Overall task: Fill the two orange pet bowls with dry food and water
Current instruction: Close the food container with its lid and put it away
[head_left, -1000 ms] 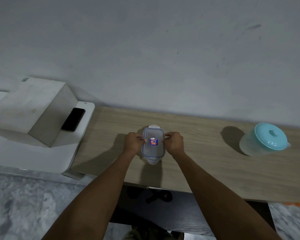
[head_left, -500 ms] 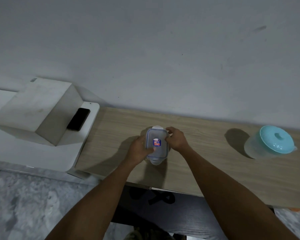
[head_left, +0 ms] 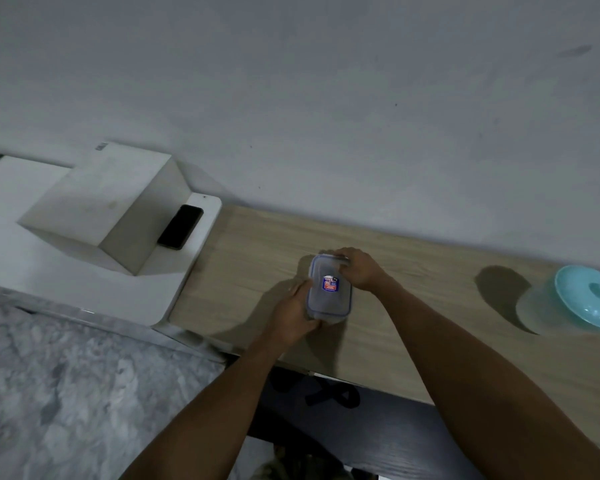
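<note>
A small clear food container [head_left: 329, 299] with a blue-rimmed lid and a red and blue sticker stands on the wooden shelf [head_left: 250, 258]. My left hand [head_left: 291, 315] grips its near left corner and side. My right hand [head_left: 359, 270] is closed over the far right end, fingers on the lid's clasp. A translucent water jug with a turquoise lid [head_left: 584, 299] stands at the shelf's right end. No orange bowl is in view.
A white box [head_left: 97, 206] sits on a white table [head_left: 84, 285] to the left, with a black phone [head_left: 180, 226] beside it. A grey wall runs right behind the shelf. Marble floor [head_left: 66, 393] lies lower left, a dark shelf [head_left: 361, 441] below.
Both hands shifted from the container's long sides: the left slid to the near corner, the right moved up to the far end clasp. The view swung rightward and down.
</note>
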